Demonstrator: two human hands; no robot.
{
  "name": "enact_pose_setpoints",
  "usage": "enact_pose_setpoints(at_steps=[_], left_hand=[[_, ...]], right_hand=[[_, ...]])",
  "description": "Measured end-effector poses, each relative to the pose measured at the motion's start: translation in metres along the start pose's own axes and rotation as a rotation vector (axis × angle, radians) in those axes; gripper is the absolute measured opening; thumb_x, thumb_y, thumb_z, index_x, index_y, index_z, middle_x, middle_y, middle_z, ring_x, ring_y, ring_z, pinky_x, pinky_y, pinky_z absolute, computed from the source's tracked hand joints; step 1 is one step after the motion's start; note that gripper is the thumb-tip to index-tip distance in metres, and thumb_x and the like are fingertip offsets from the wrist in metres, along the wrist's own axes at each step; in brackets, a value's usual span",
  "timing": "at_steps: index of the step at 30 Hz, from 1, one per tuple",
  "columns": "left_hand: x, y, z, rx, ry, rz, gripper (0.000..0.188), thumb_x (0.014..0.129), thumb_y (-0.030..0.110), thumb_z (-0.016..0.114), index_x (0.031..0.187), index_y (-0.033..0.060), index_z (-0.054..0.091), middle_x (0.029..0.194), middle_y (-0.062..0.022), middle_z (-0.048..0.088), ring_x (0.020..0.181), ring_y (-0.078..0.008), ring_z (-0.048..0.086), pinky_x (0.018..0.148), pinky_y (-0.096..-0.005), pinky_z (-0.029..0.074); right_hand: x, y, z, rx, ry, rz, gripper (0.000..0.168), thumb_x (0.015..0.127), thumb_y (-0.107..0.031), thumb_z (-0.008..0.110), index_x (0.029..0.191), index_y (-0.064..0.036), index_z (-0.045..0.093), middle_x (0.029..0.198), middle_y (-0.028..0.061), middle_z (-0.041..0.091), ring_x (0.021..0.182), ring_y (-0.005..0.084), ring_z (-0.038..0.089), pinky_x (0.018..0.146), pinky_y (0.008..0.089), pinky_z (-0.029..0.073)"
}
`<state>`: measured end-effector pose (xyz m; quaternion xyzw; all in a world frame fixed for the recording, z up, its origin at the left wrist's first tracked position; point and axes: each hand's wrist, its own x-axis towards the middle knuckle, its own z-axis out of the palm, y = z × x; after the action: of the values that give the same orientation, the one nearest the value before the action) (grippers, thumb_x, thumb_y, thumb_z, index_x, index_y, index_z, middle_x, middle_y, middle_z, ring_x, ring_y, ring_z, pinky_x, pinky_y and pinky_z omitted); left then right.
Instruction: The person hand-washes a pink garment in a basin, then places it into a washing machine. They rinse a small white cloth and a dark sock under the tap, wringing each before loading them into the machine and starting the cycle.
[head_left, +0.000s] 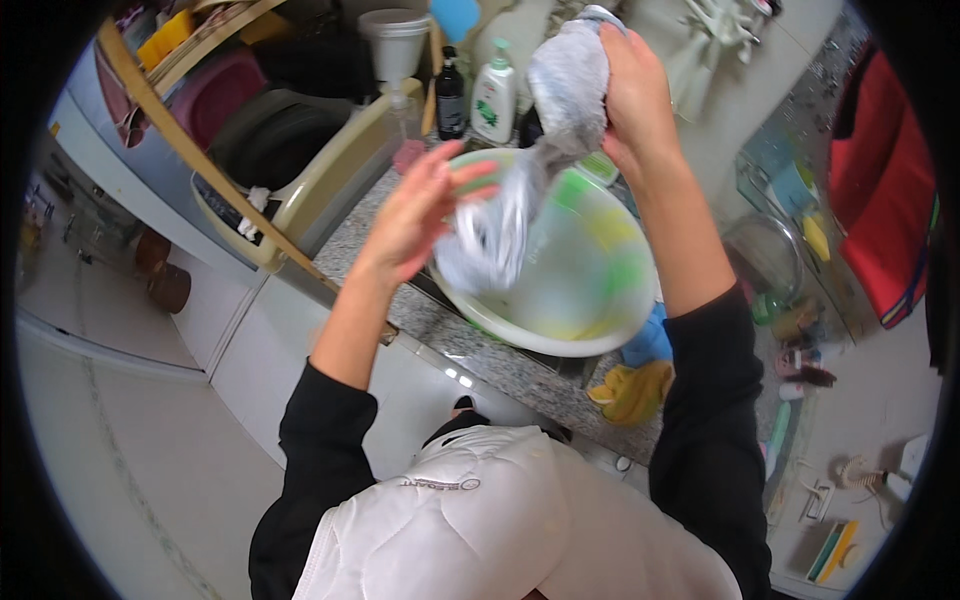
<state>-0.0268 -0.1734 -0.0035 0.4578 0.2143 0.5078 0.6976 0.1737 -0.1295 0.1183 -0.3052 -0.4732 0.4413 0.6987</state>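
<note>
A wet grey cloth (568, 82), twisted in its middle, hangs above a white plastic basin (559, 349) with green and yellow patches. My right hand (641, 97) grips the cloth's upper end near the wall. Close to its lower, motion-blurred end is my left hand (420, 206), with fingers spread at the basin's left rim; whether it touches the cloth cannot be told. Cloudy liquid appears to lie in the basin.
The basin rests on a speckled stone counter (487, 375). Behind it stand a white pump bottle (493, 101) and a dark bottle (450, 97). A yellow cloth (634, 394) and a blue cloth (649, 341) lie at the right. A wooden bar (225, 191) slants across the left.
</note>
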Motion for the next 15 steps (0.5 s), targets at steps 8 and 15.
enact_pose_setpoints(at_steps=[8, 15], left_hand=[[0.018, 0.065, 0.031, 0.580, -0.052, 0.303, 0.049, 0.080, 0.027, 0.069, 0.116, 0.0006, 0.051, 0.097, -0.0033, 0.059, 0.088, -0.0101, 0.055, 0.078, -0.0243, 0.045], [0.057, 0.138, 0.028, 0.248, -0.102, 0.302, 0.030, 0.090, 0.025, 0.051, 0.101, -0.0017, 0.057, 0.093, -0.0101, 0.061, 0.080, -0.0148, 0.060, 0.072, -0.0266, 0.050]], right_hand=[[0.040, -0.033, 0.121, 0.284, -0.338, -0.087, 0.019, 0.089, -0.010, 0.041, 0.088, 0.001, 0.056, 0.078, 0.0093, 0.060, 0.070, 0.0181, 0.060, 0.064, 0.0302, 0.051], [0.003, -0.011, 0.067, -0.373, -0.667, 0.153, 0.048, 0.089, -0.043, 0.051, 0.107, 0.001, 0.056, 0.093, 0.0060, 0.061, 0.082, 0.0115, 0.056, 0.066, 0.0241, 0.045]])
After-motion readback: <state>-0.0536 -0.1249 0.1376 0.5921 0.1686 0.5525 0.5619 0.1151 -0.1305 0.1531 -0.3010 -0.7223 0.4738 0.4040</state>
